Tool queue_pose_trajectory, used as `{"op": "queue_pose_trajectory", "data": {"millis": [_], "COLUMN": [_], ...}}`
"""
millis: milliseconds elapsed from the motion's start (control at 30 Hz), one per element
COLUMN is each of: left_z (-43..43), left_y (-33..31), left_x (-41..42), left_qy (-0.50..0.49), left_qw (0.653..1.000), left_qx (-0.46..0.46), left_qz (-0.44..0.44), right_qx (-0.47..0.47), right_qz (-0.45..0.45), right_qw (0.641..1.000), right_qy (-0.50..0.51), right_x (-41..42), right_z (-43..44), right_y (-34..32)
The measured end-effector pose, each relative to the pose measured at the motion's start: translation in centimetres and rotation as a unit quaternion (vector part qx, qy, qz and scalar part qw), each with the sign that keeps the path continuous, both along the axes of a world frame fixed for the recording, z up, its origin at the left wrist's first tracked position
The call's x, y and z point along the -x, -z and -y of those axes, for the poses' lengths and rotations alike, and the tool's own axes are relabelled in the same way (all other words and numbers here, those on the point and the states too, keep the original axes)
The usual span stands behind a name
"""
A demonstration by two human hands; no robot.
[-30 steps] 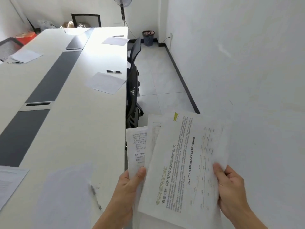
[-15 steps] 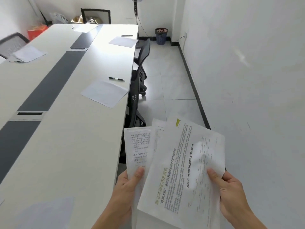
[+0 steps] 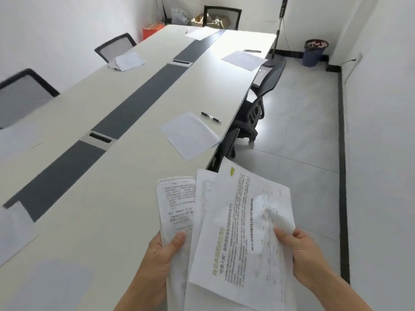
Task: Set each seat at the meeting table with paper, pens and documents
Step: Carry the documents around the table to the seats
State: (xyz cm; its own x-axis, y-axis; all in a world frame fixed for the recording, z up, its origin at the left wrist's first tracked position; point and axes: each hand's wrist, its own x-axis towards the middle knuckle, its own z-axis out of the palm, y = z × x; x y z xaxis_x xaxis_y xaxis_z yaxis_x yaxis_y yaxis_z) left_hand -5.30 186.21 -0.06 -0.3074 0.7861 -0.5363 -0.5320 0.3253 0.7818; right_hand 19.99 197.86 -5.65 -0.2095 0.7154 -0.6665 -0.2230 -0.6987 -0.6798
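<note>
We see the long meeting table (image 3: 134,176) at left. Fanned printed documents (image 3: 242,221) hang over its near edge; a blank sheet (image 3: 190,135) lies farther along. Left hand (image 3: 159,254) grips the lower stack, right hand (image 3: 301,254) pinches the top page. Black pen (image 3: 211,117) just beyond the sheet, apparently not touching.

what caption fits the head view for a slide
A left hand and right hand hold printed documents by the meeting table, where a sheet and pen lie at the next seat.
</note>
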Motion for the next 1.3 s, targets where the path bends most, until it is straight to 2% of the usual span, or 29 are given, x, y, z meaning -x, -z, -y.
{"op": "queue_pose_trajectory", "data": {"millis": [133,300,600,700,833,967,1033,1067,1167,1200,1233,1300], "left_z": [-0.3,-1.5,-6.0,-6.5,-5.9,-4.7,-5.1,-5.7,-7.9,-8.7,-9.5,-11.2], "left_y": [0.3,1.7,0.8,0.2,-0.7,-1.2,-1.3,-1.5,-1.6,-1.8,-2.0,-2.3], "left_x": [3.9,10.0,21.9,24.7,26.3,25.8,25.5,25.3,25.0,25.0,25.0,24.9], "left_qy": [-0.092,-0.201,-0.3,-0.321,-0.374,-0.425,-0.424,-0.416,-0.383,-0.375,-0.366,-0.337], "left_qw": [0.995,0.978,0.952,0.944,0.92,0.898,0.899,0.903,0.919,0.923,0.928,0.941], "left_qx": [0.022,0.041,0.038,0.041,0.057,0.066,0.067,0.064,0.048,0.038,0.028,0.007], "left_qz": [-0.017,-0.02,-0.041,-0.069,-0.1,-0.093,-0.087,-0.087,-0.082,-0.073,-0.062,-0.041], "right_qx": [-0.017,-0.068,-0.051,-0.031,-0.025,-0.032,-0.064,-0.094,-0.198,-0.222,-0.238,-0.238], "right_qz": [0.04,0.045,0.041,0.096,0.216,0.28,0.311,0.334,0.418,0.419,0.397,0.317], "right_qw": [0.995,0.986,0.97,0.963,0.921,0.878,0.852,0.833,0.748,0.744,0.758,0.809], "right_qy": [-0.091,-0.149,-0.235,-0.248,-0.323,-0.387,-0.417,-0.43,-0.477,-0.47,-0.459,-0.434], "right_x": [4.3,13.2,32.8,37.5,41.0,42.0,41.7,41.4,39.6,38.9,38.2,36.8], "right_z": [-7.6,-16.5,-27.5,-28.9,-28.8,-28.3,-28.6,-29.0,-30.4,-30.8,-30.8,-30.3], "right_y": [-0.2,-1.7,-1.0,2.3,8.1,11.4,12.0,12.0,10.7,9.9,8.8,6.0]}}
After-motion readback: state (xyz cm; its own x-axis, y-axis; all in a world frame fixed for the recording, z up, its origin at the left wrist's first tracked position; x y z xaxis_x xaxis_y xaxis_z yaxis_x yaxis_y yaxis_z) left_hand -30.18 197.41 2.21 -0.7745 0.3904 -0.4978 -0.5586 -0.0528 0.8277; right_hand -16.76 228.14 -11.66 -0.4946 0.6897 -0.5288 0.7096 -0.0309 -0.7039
